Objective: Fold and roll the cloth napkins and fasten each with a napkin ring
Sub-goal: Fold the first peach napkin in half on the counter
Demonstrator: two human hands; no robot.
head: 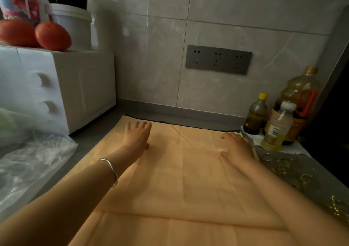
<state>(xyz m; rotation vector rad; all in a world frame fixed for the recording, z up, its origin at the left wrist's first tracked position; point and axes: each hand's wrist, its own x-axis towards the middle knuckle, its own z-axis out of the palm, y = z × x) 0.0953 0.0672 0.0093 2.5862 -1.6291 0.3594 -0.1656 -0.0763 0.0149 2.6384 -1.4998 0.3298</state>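
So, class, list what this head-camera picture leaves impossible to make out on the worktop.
- Head view: napkin rings, dim and blurred at right; number unclear.
- Head view: orange napkin, near edge cut off by the frame bottom; right edge hidden under the right forearm.
- Head view: bottle labels, too small and dark to read.
- Head view: plastic bag contents, blurred.

Both bare forearms reach forward, well apart. The left hand (137, 134) lies palm down with straight, slightly spread fingers; the right hand (236, 145) lies flat likewise, thumb stretched out toward the left.
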